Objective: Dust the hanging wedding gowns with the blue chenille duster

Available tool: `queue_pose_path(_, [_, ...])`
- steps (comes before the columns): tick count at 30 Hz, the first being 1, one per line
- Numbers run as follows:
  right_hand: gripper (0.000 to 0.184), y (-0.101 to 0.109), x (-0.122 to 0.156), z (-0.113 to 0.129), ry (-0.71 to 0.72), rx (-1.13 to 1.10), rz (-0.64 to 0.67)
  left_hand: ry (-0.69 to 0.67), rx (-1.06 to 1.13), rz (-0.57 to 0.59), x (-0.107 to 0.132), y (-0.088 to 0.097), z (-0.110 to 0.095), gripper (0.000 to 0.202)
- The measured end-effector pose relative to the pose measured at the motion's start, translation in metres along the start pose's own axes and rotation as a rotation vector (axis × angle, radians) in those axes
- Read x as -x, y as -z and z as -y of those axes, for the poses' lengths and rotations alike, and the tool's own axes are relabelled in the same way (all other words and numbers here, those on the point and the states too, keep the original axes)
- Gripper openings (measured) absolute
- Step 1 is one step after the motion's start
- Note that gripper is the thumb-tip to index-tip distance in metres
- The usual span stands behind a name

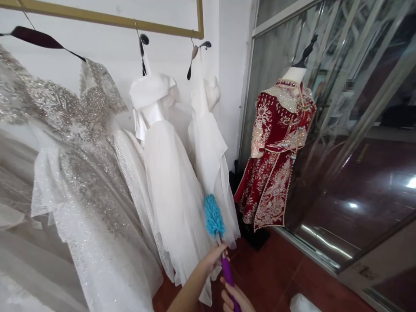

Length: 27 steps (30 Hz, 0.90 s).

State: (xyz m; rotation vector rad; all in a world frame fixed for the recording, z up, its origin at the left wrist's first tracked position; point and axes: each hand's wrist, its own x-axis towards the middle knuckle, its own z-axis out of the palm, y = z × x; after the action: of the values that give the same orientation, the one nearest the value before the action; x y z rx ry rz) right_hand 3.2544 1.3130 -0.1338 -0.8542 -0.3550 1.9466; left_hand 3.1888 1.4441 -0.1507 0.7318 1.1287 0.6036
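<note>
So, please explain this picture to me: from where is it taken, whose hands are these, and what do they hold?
A camera on a person's head took it, looking forward and down. Both hands are that person's own. The left hand grips a duster just below its blue fluffy head, and the right hand grips the purple handle lower down. The blue head lies against a white dress hanging from a gold rail. To the right, a mannequin wears a red embroidered robe.
</note>
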Motion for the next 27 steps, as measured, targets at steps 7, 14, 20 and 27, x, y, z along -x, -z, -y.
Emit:
queue_pose_path(7, [0.06, -0.068, 0.009, 0.06, 0.094, -0.027, 0.122, -0.241, 0.047, 0.089, 0.044, 0.006, -0.105, 0.046])
queue_pose_path(14, [0.054, -0.122, 0.02, 0.103, 0.184, -0.028, 0.162, -0.403, 0.024, 0.148, 0.066, -0.008, -0.177, 0.043])
queue_pose_path(20, [0.05, -0.149, 0.03, 0.134, 0.321, 0.046, 0.197, -0.561, -0.044, 0.205, 0.084, -0.027, -0.232, 0.045])
queue_pose_path(27, [0.058, -0.155, 0.024, 0.141, 0.36, 0.141, 0.183, -0.689, -0.086, 0.185, 0.089, -0.027, -0.253, 0.051])
